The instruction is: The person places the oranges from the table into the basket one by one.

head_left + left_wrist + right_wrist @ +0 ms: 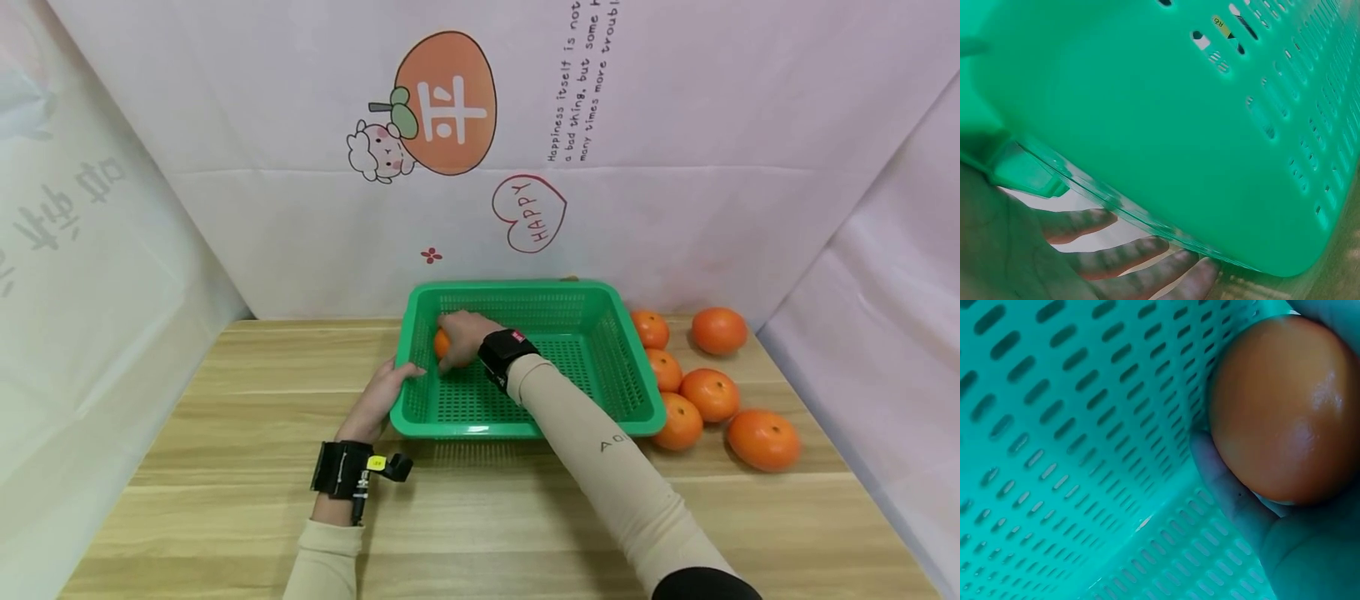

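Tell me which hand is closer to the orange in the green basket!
Right: the right hand grips the orange inside the green basket. The left hand is farther away, holding the basket's left rim, not touching the orange.

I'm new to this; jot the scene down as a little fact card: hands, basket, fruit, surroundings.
Left hand: holds the left side of the green basket, thumb over the rim
Right hand: inside the basket, gripping one orange fruit near its left end
Other fruit: six orange fruits visible right of the basket
Surface: wood-grain table
Backdrop: pale printed cloth with a "HAPPY" heart
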The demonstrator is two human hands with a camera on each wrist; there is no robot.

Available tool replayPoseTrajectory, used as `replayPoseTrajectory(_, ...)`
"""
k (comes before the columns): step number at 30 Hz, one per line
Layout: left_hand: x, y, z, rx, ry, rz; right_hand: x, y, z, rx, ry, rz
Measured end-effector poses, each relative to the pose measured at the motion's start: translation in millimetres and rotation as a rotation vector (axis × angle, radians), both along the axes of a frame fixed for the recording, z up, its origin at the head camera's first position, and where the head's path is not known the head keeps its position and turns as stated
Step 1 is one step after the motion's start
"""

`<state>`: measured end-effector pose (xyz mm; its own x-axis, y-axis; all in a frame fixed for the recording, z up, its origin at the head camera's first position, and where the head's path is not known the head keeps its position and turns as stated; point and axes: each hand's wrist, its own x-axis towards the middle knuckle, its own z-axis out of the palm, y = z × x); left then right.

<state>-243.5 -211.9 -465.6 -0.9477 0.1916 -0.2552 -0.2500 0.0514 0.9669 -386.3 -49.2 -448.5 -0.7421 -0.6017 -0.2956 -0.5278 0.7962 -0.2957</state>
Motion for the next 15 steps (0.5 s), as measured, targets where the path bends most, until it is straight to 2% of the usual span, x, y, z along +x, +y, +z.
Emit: replayPoseTrajectory(15,-0.1,0.8,-0.4,0.007,0.007,0.005,2.4,0.5,1.7,-0.005,0.003,0.018)
